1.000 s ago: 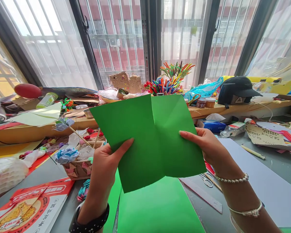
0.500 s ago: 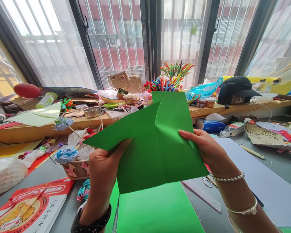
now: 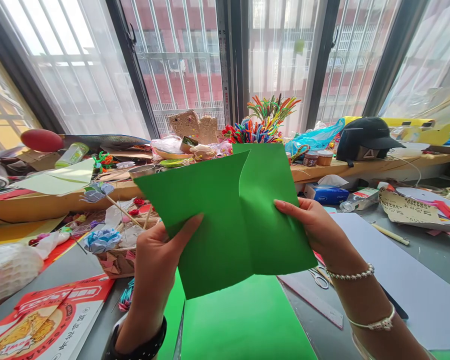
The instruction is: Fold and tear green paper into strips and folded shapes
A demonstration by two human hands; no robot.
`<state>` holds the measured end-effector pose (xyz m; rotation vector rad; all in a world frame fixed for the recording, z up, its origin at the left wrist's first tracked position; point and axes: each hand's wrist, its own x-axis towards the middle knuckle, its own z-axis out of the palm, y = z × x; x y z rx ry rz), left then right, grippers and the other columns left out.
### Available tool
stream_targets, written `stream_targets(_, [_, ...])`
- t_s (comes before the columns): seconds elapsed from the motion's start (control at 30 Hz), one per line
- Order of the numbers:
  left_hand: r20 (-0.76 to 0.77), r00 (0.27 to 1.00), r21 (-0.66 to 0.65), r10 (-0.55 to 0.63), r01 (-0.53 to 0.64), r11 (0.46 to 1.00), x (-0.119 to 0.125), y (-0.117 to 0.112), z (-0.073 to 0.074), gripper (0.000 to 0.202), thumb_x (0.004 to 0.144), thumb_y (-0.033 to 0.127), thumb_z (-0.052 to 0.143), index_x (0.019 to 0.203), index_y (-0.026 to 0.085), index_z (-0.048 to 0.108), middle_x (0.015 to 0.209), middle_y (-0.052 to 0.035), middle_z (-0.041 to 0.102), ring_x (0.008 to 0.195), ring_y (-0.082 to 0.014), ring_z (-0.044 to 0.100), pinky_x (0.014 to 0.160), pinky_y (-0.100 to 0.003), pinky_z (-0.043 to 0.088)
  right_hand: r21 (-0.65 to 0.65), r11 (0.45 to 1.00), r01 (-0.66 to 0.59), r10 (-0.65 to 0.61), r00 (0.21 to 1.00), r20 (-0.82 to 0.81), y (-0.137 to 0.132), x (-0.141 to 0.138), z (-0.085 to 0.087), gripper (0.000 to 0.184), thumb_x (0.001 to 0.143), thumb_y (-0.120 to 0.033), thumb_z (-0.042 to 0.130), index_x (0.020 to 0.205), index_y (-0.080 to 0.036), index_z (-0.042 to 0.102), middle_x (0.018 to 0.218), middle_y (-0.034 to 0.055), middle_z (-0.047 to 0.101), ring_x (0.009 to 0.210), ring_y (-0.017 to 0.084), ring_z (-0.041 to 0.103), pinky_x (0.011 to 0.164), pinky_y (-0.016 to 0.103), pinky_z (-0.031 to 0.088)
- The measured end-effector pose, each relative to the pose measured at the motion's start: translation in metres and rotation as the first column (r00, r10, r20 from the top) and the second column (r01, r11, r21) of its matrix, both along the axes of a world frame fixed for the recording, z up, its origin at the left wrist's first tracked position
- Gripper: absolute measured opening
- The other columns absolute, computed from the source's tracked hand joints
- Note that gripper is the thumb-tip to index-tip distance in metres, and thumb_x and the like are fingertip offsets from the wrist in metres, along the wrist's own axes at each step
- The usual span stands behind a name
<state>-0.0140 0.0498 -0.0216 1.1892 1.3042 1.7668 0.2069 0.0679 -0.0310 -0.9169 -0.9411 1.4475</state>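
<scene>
A green sheet of paper (image 3: 217,225) is held up in front of me, with a tear or cut running down from its top edge near the middle. My left hand (image 3: 168,250) grips its left side, thumb on the near face and the other fingers behind. On the right side my right hand (image 3: 307,220) pinches the sheet with its thumb in front. Below it, more green paper (image 3: 243,320) lies on the table. Scissors (image 3: 320,279) and a pale ruler (image 3: 315,302) rest to the right, partly near my right wrist.
White paper (image 3: 390,280) covers the right of the table. At the left stand a box with paper flowers (image 3: 103,240) and a red printed bag (image 3: 41,320). Along the sill sit pipe cleaners (image 3: 255,131), a black cap (image 3: 367,140) and a blue tissue box (image 3: 327,194).
The sheet's upper left part has swung upward and flattened out, so its left corner is higher. My left hand has turned slightly with it; the right hand has barely moved.
</scene>
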Motion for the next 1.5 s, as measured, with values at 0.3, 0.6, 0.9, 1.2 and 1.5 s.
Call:
stream_targets(0.3, [-0.282,0.956,-0.098,-0.087,0.061,0.993,-0.009,0.007,-0.006,0.021,0.053,0.034,0.073,0.07,0.022,0.07,0.069,0.0008,0.071,0.065,-0.02,0.065,0.052,-0.025,0.053,0.107,0.992,0.074,-0.088,0.987,0.136,-0.001,-0.003,0.0,0.022,0.06,-0.029,0.071,0.078,-0.017,0.067,0.078,0.0046,0.07,0.065,0.02,0.065,0.06,0.029,0.055])
stream_targets(0.6, [-0.363,0.931,0.028,-0.031,0.044,0.999,-0.008,0.0,0.002,0.01,0.055,0.024,0.066,0.064,0.023,0.07,0.057,0.0034,0.068,0.056,-0.0162,0.06,0.044,-0.02,0.045,-0.005,0.998,0.056,-0.055,0.997,0.052,-0.003,-0.004,0.003,0.013,0.061,-0.024,0.071,0.071,-0.016,0.067,0.067,0.0043,0.07,0.055,0.018,0.065,0.05,0.025,0.055])
stream_targets(0.9, [-0.42,0.892,0.059,0.165,-0.155,0.986,-0.005,0.0,-0.003,0.016,0.051,0.035,0.071,0.056,0.02,0.068,0.049,0.0044,0.062,0.049,-0.0144,0.053,0.041,-0.02,0.041,-0.057,0.998,0.008,-0.008,1.0,-0.008,-0.002,-0.004,0.002,0.011,0.061,-0.02,0.07,0.07,-0.015,0.068,0.063,0.0036,0.07,0.051,0.016,0.064,0.048,0.023,0.055])
stream_targets(1.2, [-0.299,0.951,-0.046,0.083,-0.101,0.994,-0.002,-0.002,0.004,0.016,0.05,0.034,0.072,0.056,0.02,0.067,0.051,0.0035,0.064,0.052,-0.0159,0.057,0.043,-0.022,0.045,0.039,0.999,0.004,-0.009,0.989,0.145,-0.003,-0.001,0.003,0.016,0.06,-0.025,0.072,0.072,-0.016,0.068,0.07,0.0046,0.071,0.059,0.018,0.065,0.054,0.023,0.055])
stream_targets(1.5, [-0.273,0.948,0.03,0.162,-0.16,0.987,0.003,-0.006,0.003,0.012,0.048,0.028,0.073,0.056,0.021,0.067,0.055,0.0055,0.066,0.052,-0.0148,0.057,0.044,-0.022,0.046,-0.033,0.999,-0.027,0.029,0.998,0.055,-0.002,0.0,0.001,0.008,0.062,-0.02,0.07,0.067,-0.015,0.068,0.06,0.0023,0.069,0.049,0.015,0.063,0.044,0.021,0.053])
